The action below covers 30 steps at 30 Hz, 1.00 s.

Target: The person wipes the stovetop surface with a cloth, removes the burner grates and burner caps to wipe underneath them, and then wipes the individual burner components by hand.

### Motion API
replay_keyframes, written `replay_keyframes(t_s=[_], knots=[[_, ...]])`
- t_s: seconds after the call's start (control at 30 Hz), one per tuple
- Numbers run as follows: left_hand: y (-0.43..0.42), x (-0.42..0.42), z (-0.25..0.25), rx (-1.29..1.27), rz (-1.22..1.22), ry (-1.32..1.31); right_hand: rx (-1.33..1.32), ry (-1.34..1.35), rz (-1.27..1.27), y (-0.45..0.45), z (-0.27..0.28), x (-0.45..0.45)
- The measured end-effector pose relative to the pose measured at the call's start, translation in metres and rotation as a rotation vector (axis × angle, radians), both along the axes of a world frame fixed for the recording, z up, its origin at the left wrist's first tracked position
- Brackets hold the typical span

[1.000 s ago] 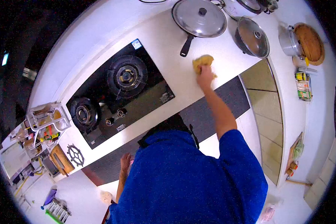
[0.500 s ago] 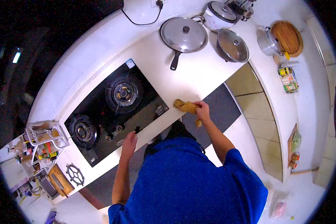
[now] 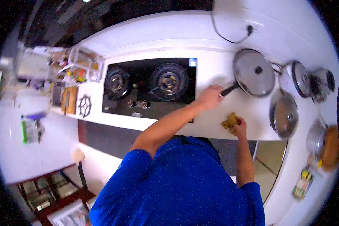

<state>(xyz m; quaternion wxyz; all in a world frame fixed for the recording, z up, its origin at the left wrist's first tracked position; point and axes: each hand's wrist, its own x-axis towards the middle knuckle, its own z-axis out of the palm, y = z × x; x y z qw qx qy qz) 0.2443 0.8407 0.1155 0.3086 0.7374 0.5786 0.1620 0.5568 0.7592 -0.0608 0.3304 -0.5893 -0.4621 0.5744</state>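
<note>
My left hand (image 3: 211,96) reaches across the counter and closes on the end of the black handle (image 3: 229,89) of a frying pan. A domed metal lid (image 3: 254,72) with a dark knob covers that pan. The hand is a little blurred. In my right hand (image 3: 240,127) is a crumpled yellow-brown cloth (image 3: 229,121), resting on or just over the white counter near its front edge. The fingers are wrapped round one side of the cloth.
A black gas stove (image 3: 148,84) with two burners lies left of the pan. A glass-lidded pot (image 3: 284,116) and a white lidded cooker (image 3: 298,80) stand on the right. A black trivet (image 3: 84,105) and a spice rack (image 3: 87,62) are at the left.
My view has turned. My left hand has moved from the stove's front edge to the pan handle. My right hand has brought the cloth further right along the counter.
</note>
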Motion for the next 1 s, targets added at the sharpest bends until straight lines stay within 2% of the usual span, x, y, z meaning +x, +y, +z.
replay_keyframes(t_s=[0.03, 0.1, 0.13, 0.2, 0.23, 0.37, 0.57, 0.63, 0.67, 0.73, 0.77, 0.83, 0.93, 0.97, 1.0], knots=[[0.004, 0.014, 0.021, -0.082, 0.023, 0.057, 0.001, 0.025, 0.046, 0.002, -0.004, -0.001], [0.013, 0.033, 0.022, -0.085, 0.036, 0.164, -0.008, -0.261, 0.112, 0.007, -0.001, 0.005], [0.018, 0.039, 0.016, -0.079, 0.062, 0.167, 0.003, -0.257, 0.136, 0.007, 0.007, 0.004], [0.026, 0.048, 0.005, -0.175, 0.002, 0.225, 0.056, -0.148, -0.029, -0.005, 0.013, -0.004], [0.03, 0.052, 0.002, -0.198, 0.024, 0.245, 0.073, -0.238, 0.027, -0.002, 0.014, -0.002], [0.049, 0.063, -0.014, -0.24, 0.072, 0.257, 0.137, -0.225, 0.011, 0.003, -0.008, 0.002], [0.057, 0.079, -0.017, -0.288, 0.133, 0.272, 0.035, -0.194, 0.048, 0.004, 0.03, -0.013], [0.042, 0.078, 0.008, 0.018, 0.211, 0.371, 0.162, -0.296, 0.061, 0.003, 0.009, -0.008], [0.035, 0.073, 0.013, 0.013, 0.21, 0.36, 0.158, -0.307, 0.062, 0.001, 0.007, -0.003], [0.022, 0.047, 0.024, 0.37, 0.138, 0.146, 0.089, -0.356, 0.063, 0.006, 0.018, -0.011], [0.009, 0.03, 0.027, 0.37, 0.147, 0.145, 0.091, -0.358, 0.072, 0.007, 0.02, -0.014], [-0.027, -0.004, 0.031, 0.388, 0.145, -0.056, 0.103, -0.391, 0.077, 0.007, 0.023, -0.016], [-0.085, -0.065, 0.01, 0.289, 0.291, -0.095, 0.169, -0.411, 0.083, 0.01, -0.009, -0.004], [-0.105, -0.087, 0.011, 0.229, 0.354, -0.092, 0.175, -0.413, 0.099, 0.011, -0.003, -0.005], [-0.124, -0.111, -0.007, 0.276, 0.413, -0.069, 0.116, -0.359, 0.079, 0.013, 0.009, -0.009]])
